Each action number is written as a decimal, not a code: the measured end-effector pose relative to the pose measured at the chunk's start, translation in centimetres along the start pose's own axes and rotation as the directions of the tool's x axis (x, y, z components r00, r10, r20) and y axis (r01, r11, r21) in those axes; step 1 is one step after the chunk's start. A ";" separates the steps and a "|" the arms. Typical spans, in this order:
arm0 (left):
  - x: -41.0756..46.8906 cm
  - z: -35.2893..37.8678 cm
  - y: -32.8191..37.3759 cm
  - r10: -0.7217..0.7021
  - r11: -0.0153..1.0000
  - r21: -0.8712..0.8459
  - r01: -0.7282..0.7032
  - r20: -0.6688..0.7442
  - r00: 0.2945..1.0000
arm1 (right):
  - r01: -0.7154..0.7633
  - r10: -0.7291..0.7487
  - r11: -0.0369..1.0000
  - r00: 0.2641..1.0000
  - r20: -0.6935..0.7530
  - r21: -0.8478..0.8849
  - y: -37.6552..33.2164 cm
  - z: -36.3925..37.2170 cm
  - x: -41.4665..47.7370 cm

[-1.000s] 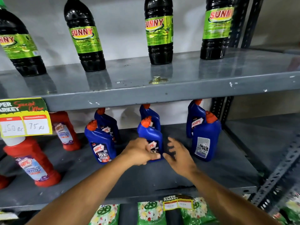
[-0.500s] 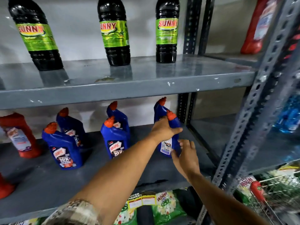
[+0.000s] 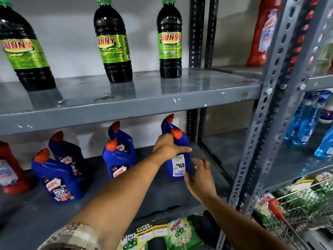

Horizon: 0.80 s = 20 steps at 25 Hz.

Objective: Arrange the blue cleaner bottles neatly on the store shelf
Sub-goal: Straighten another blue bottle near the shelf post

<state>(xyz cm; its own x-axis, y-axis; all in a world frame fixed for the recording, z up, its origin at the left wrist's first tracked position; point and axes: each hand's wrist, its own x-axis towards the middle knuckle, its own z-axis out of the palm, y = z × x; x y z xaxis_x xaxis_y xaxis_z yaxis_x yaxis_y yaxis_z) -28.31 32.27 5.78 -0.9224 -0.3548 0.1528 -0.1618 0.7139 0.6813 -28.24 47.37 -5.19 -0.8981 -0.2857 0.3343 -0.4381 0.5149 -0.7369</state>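
Several blue cleaner bottles with orange caps stand in pairs on the grey middle shelf [image 3: 162,192]. The rightmost front bottle [image 3: 178,159] shows its back label. My left hand [image 3: 167,147] grips its shoulder from the left. My right hand [image 3: 200,175] touches its lower right side with spread fingers. Another blue bottle [image 3: 166,123] stands just behind it. A middle pair [image 3: 117,159] and a left pair [image 3: 57,179] face forward.
Dark bottles with green labels [image 3: 169,42] stand on the upper shelf. Red bottles [image 3: 9,170] sit at the far left. A perforated grey upright [image 3: 270,105] rises to the right, with light-blue spray bottles [image 3: 306,121] and a wire basket [image 3: 297,210] beyond. Detergent packs [image 3: 180,231] lie below.
Both hands moved from the middle blue bottle to the rightmost front one. My left hand has closed on its shoulder and my right hand has come up against its side.
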 end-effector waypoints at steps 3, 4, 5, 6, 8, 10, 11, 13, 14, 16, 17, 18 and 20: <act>-0.1 -1.5 2.6 0.019 1.000 -0.009 -0.020 -0.112 0.993 | 0.035 -0.035 0.999 0.999 -0.036 0.007 -1.4 0.0 0.3; -0.1 -2.2 3.8 0.018 1.000 -0.002 -0.018 -0.151 0.988 | 0.035 -0.034 0.999 0.997 -0.064 0.017 -2.2 0.0 0.5; -0.1 -2.9 4.9 0.001 1.000 -0.004 -0.002 -0.184 0.983 | 0.042 -0.039 0.999 0.994 -0.106 0.021 -3.0 0.0 0.7; 0.0 -3.5 5.9 -0.019 1.000 -0.014 0.016 -0.206 0.978 | 0.051 -0.048 0.999 0.987 -0.151 0.012 -3.8 0.0 0.9; 0.5 -4.1 6.9 -0.052 0.998 -0.039 0.045 -0.211 0.976 | 0.049 -0.052 0.999 0.980 -0.192 -0.022 -5.2 0.1 1.4; 0.7 -4.4 7.4 -0.110 0.992 -0.073 0.098 -0.186 0.976 | 0.012 -0.009 1.000 0.983 -0.185 0.015 -6.2 0.1 2.0; 0.9 -4.5 7.6 -0.131 0.990 -0.078 0.119 -0.175 0.976 | 0.008 0.008 0.996 0.982 -0.188 0.085 -6.3 0.1 2.3; 0.7 -4.6 7.6 -0.109 0.993 -0.069 0.099 -0.150 0.983 | 0.018 0.017 0.980 0.985 -0.174 0.199 -6.2 0.0 2.6; 0.4 -4.8 7.3 -0.081 0.993 -0.092 0.070 -0.119 0.990 | 0.023 0.013 0.974 0.988 -0.156 0.224 -5.9 -0.1 2.8; -0.4 -5.8 6.2 -0.007 0.975 -0.222 0.016 0.038 0.999 | 0.029 0.004 0.954 0.994 -0.110 0.300 -4.8 -0.4 3.4; -0.6 -6.3 5.3 0.047 0.957 -0.291 -0.002 0.146 0.988 | 0.029 0.001 0.934 0.996 -0.084 0.356 -4.2 -0.6 3.8; -0.8 -6.8 4.2 0.102 0.943 -0.331 -0.024 0.221 0.970 | 0.012 0.008 0.909 0.999 -0.046 0.417 -3.7 -0.9 4.1; -0.8 -7.2 2.2 0.166 0.937 -0.338 -0.085 0.218 0.962 | -0.042 0.010 0.868 0.998 0.067 0.495 -2.7 -1.3 4.8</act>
<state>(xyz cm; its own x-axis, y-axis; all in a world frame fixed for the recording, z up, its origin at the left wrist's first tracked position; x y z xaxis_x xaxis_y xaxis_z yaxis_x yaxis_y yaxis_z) -25.41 29.76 12.36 -0.9903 -0.0914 0.1043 0.0457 0.4953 0.8675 -31.42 45.66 -0.83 -0.8979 -0.3337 0.2871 -0.3237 0.0586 -0.9443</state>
